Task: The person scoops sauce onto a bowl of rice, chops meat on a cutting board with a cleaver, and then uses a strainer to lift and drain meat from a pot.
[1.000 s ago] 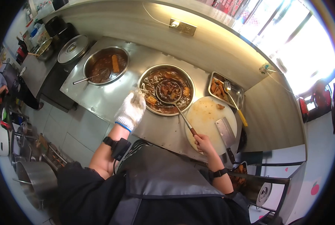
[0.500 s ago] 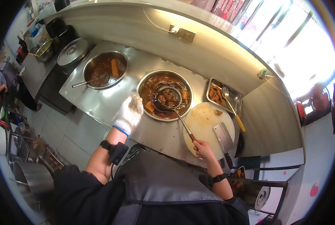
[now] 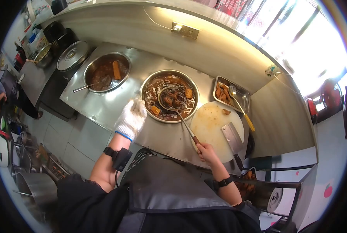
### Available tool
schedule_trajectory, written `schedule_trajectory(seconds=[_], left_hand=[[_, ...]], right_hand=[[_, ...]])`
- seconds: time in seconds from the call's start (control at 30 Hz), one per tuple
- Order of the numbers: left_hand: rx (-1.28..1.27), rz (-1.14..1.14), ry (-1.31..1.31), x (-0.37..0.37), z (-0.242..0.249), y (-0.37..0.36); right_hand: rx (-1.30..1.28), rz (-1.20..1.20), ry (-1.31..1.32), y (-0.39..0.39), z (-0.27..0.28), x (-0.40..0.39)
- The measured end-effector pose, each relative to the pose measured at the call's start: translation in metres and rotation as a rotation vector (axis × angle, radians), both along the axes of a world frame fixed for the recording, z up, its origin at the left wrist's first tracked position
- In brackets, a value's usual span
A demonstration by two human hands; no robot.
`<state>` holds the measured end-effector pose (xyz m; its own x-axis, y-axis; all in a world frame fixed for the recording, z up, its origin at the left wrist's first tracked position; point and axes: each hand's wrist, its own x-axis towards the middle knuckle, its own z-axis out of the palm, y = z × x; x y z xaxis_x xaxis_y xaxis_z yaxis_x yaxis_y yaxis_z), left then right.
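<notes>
My right hand point(image 3: 207, 153) grips the brown end of a long-handled strainer ladle point(image 3: 186, 125). The ladle's round head lies in a steel pot point(image 3: 142, 95) of dark red-brown broth, with dark chunks of food inside it. Two orange-yellow pieces float beside the head. My left hand point(image 3: 131, 117), in a white knit glove with a blue cuff, hovers over the counter just left of this pot. Its fingers are drawn together, with nothing visible in them.
Left, a second pot point(image 3: 87, 70) holds broth, a ladle and an orange block. Right are a round cutting board point(image 3: 208, 124), a cleaver point(image 3: 231, 138) and a steel tray point(image 3: 243, 97) with food and a yellow-handled spoon. A person point(image 3: 12, 87) stands far left.
The ladle head has shifted slightly up and left in the broth, and my right hand has moved slightly with it. The whole view has shifted a little. My left hand stays beside the pot.
</notes>
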<state>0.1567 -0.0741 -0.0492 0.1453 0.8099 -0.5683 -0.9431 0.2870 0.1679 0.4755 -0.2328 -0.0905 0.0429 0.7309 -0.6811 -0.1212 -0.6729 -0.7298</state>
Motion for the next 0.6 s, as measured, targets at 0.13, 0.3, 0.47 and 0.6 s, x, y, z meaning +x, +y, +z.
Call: schedule_trajectory(seconds=[0.13, 0.3, 0.47, 0.6], left_hand=[[0.038, 0.000, -0.015, -0.005, -0.002, 0.001], [0.042, 0.015, -0.017, -0.003, -0.001, -0.002], [-0.005, 0.032, -0.035, -0.003, -0.002, -0.001], [0.037, 0.013, -0.020, -0.005, -0.012, -0.001]], right_hand=[[-0.049, 0.024, -0.056, -0.005, 0.013, 0.014], [0.008, 0.011, -0.026, -0.001, -0.001, -0.001], [-0.023, 0.012, -0.030, -0.006, 0.010, 0.014], [0.028, 0.002, -0.063, -0.002, 0.000, 0.006]])
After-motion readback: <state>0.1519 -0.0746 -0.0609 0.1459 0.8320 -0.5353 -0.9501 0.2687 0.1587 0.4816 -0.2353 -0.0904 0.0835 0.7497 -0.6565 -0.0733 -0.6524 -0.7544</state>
